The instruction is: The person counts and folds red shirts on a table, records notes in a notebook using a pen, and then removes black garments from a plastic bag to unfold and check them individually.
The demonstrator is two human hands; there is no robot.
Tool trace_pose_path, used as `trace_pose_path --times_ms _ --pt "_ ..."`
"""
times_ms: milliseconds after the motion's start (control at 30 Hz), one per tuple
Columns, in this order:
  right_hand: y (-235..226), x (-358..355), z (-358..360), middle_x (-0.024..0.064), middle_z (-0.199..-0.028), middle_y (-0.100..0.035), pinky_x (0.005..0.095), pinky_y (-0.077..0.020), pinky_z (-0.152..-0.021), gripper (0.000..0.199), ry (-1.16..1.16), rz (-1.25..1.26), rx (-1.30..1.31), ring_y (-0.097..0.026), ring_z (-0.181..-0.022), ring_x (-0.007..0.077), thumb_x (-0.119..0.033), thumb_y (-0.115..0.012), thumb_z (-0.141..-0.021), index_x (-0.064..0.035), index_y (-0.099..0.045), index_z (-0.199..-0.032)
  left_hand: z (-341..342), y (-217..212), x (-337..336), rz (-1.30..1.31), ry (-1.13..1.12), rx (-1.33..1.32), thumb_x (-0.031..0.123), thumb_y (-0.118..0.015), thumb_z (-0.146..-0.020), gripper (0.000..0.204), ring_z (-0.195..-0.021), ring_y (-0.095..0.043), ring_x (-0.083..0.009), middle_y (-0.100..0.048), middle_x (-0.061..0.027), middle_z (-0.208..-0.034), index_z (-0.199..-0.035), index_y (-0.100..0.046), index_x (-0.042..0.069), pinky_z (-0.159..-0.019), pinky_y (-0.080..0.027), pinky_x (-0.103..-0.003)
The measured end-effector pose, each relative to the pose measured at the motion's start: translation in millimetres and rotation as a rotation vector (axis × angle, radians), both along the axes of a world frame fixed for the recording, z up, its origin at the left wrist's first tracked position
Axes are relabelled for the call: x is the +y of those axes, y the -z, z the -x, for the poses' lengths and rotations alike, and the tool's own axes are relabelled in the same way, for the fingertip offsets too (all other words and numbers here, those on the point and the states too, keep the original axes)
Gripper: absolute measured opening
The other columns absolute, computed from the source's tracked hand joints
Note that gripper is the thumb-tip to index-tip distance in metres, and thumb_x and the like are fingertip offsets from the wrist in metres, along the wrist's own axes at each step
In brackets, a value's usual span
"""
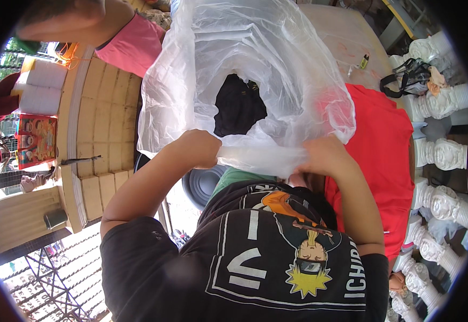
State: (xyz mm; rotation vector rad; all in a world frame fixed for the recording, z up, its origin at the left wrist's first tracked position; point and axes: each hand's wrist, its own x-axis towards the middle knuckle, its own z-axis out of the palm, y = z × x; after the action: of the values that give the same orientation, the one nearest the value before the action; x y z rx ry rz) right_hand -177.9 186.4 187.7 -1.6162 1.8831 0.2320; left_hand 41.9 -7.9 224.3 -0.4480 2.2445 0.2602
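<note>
A large clear plastic bag [250, 32] hangs wide open in front of me, its mouth facing my body. Deep inside lies a bundle of black cloth [239, 104] with small yellow marks. My left hand [199, 147] is closed on the near rim of the bag. Farther right along the same rim, my right hand [322, 155] grips it too, with its fingertips partly hidden by the plastic. Between the two hands the rim is stretched into a gathered strip.
Red cloth [378, 161] drapes over a surface at my right, beside white ornate balusters [442, 155]. A marker-like item [363, 61] and a black strap [403, 80] lie beyond it. Another person's pink garment [134, 45] is at the upper left, near a tiled ledge [102, 107].
</note>
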Motion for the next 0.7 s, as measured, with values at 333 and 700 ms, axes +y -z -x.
trace_pose_path --times_ms 333,700 --pt "21.0 16.3 -2.2 0.0185 -0.091 -0.064 0.0413 -0.0470 -0.076 0.059 0.012 0.015 -0.127 -0.061 -0.088 0.0330 -0.054 -0.066 -0.067 -0.0008 -0.064 -0.092 -9.1 45.9 -1.6 -0.209 -0.045 -0.120 0.030 -0.060 -0.071 0.038 -0.081 -0.063 -0.0299 -0.065 -0.0149 -0.084 -0.100 -0.062 0.006 -0.078 -0.047 -0.041" --pt "60.4 28.4 -18.8 0.0206 -0.073 -0.063 0.0386 -0.0488 -0.065 0.072 0.193 -0.253 -0.464 -0.063 -0.070 0.0318 -0.065 -0.048 -0.078 0.0045 -0.064 -0.086 38.3 22.1 -8.7 -0.630 0.001 0.115 0.054 -0.057 -0.079 0.076 -0.118 -0.046 -0.0243 -0.048 -0.0125 -0.129 -0.134 -0.037 0.006 -0.103 -0.031 -0.037"
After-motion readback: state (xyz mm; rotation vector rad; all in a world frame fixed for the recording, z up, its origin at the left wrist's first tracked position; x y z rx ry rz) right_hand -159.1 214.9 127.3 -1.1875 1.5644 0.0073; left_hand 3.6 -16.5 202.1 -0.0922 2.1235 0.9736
